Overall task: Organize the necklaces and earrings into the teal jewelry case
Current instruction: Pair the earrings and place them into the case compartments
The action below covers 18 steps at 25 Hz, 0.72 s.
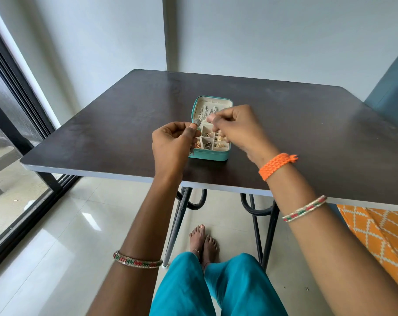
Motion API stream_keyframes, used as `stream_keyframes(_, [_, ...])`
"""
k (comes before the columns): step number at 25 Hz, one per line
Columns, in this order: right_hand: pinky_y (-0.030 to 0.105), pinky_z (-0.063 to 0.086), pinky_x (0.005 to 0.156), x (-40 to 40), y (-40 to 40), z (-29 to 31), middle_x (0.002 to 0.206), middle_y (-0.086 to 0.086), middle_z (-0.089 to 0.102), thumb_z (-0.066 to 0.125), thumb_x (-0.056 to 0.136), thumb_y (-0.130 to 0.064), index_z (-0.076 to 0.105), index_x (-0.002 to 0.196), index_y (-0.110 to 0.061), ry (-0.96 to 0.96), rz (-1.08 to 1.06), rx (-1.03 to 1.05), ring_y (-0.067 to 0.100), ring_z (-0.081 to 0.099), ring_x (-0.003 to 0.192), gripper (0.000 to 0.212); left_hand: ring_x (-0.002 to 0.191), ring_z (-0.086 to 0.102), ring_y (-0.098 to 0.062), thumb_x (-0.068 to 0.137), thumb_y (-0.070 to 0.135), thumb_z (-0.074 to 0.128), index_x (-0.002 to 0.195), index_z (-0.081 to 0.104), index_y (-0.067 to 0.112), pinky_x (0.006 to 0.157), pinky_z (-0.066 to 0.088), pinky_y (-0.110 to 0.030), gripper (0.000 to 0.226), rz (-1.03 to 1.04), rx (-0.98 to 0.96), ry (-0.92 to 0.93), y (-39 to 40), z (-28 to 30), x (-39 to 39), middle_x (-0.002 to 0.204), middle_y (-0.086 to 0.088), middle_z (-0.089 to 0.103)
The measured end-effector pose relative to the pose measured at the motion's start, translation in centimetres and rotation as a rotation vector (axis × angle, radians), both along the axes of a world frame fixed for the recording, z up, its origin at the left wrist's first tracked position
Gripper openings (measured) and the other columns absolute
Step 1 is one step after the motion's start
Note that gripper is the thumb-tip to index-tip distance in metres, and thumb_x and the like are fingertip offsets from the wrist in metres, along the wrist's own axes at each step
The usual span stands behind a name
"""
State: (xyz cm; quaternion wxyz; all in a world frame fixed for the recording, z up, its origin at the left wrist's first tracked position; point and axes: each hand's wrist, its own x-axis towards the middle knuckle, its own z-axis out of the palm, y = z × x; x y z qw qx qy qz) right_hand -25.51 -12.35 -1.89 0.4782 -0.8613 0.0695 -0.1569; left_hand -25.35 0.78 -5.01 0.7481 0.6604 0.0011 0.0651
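Observation:
The teal jewelry case (216, 156) lies open near the front edge of the dark table (102, 133). Silver chains hang in its cream lid (214, 103). Gold and dark earrings fill several small compartments (220, 144). My left hand (173, 142) hovers over the case's left side, fingers pinched on a small silver piece of jewelry (196, 122); a bit of it dangles below the palm. My right hand (236, 126) is above the case's right side, fingertips pinched close to the same piece. What it pinches is too small to tell.
A dark-framed glass door (18, 124) runs along the left. An orange patterned cushion (380, 236) sits under the table's right edge, with a teal chair back (391, 92) behind. Black table legs (179, 220) and my feet are below.

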Motion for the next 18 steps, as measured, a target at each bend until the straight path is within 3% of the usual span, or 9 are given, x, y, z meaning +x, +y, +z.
stream_keyframes(2, [0.019, 0.051, 0.053, -0.4, 0.0, 1.0, 0.073, 0.006, 0.067, 0.066, 0.087, -0.012, 0.071, 0.091, -0.005, 0.037, 0.112, 0.221, 0.007, 0.055, 0.057, 0.010, 0.064, 0.069, -0.010, 0.088, 0.015, 0.065, 0.081, 0.068, 0.013, 0.063, 0.057, -0.026, 0.009, -0.050, 0.051, -0.042, -0.5, 0.3, 0.4, 0.076, -0.004, 0.072])
stream_keyframes(3, [0.019, 0.053, 0.054, -0.4, 0.0, 1.2, 0.073, 0.007, 0.066, 0.068, 0.085, -0.007, 0.070, 0.088, -0.005, 0.024, 0.119, 0.230, 0.008, 0.057, 0.057, 0.004, 0.065, 0.069, -0.012, 0.088, 0.014, 0.065, 0.081, 0.068, 0.013, 0.064, 0.057, -0.028, 0.008, -0.075, 0.077, -0.064, -0.8, 0.4, 0.8, 0.076, -0.006, 0.072])
stream_keyframes(6, [0.025, 0.058, 0.062, 0.0, -0.5, 0.9, 0.074, 0.010, 0.068, 0.070, 0.081, -0.001, 0.068, 0.083, -0.007, -0.040, 0.040, 0.205, 0.013, 0.062, 0.059, 0.006, 0.070, 0.071, -0.018, 0.088, 0.011, 0.065, 0.080, 0.067, 0.011, 0.070, 0.059, -0.033, 0.008, -0.146, 0.146, -0.068, -1.3, 0.9, 2.0, 0.079, -0.011, 0.072])
stream_keyframes(9, [0.022, 0.056, 0.058, 0.7, -1.1, 0.1, 0.083, 0.012, 0.071, 0.072, 0.080, -0.003, 0.071, 0.090, -0.004, 0.002, 0.007, 0.173, 0.013, 0.064, 0.064, 0.010, 0.068, 0.070, -0.017, 0.086, 0.010, 0.067, 0.079, 0.066, 0.010, 0.073, 0.060, -0.036, 0.007, -0.181, 0.249, -0.056, -1.4, 0.9, 2.7, 0.079, -0.011, 0.072])
stream_keyframes(11, [0.020, 0.052, 0.063, 1.1, -1.3, -0.5, 0.092, 0.009, 0.072, 0.074, 0.078, -0.008, 0.073, 0.092, -0.007, 0.018, -0.015, 0.067, 0.013, 0.067, 0.077, 0.014, 0.070, 0.071, -0.015, 0.086, 0.012, 0.068, 0.082, 0.066, 0.010, 0.072, 0.060, -0.035, 0.005, -0.174, 0.326, -0.060, -1.5, 0.7, 2.6, 0.082, -0.010, 0.072])
stream_keyframes(14, [0.022, 0.050, 0.078, 1.1, -1.4, -0.5, 0.099, 0.008, 0.072, 0.075, 0.078, -0.012, 0.074, 0.095, -0.008, 0.025, -0.024, 0.016, 0.014, 0.065, 0.092, 0.017, 0.073, 0.070, -0.019, 0.087, 0.016, 0.065, 0.088, 0.070, 0.009, 0.066, 0.059, -0.035, 0.009, -0.075, 0.564, -0.164, -1.7, 0.5, 2.1, 0.089, -0.010, 0.073])
stream_keyframes(16, [0.023, 0.048, 0.079, 1.0, -1.5, -0.1, 0.100, 0.007, 0.072, 0.076, 0.077, -0.013, 0.074, 0.094, -0.008, 0.083, -0.001, -0.011, 0.014, 0.064, 0.094, 0.017, 0.073, 0.068, -0.023, 0.088, 0.022, 0.062, 0.093, 0.073, 0.010, 0.057, 0.051, -0.030, 0.017, -0.012, 0.772, -0.227, -1.5, 0.9, 1.6, 0.092, -0.009, 0.072])
stream_keyframes(18, [0.023, 0.046, 0.079, 1.1, -1.5, 0.2, 0.102, 0.005, 0.071, 0.077, 0.076, -0.014, 0.074, 0.094, -0.008, 0.165, 0.025, -0.042, 0.014, 0.062, 0.097, 0.018, 0.069, 0.065, -0.021, 0.088, 0.024, 0.061, 0.095, 0.073, 0.011, 0.050, 0.041, -0.024, 0.019, -0.034, 0.819, -0.207, -1.0, 1.5, 1.5, 0.090, -0.008, 0.072])
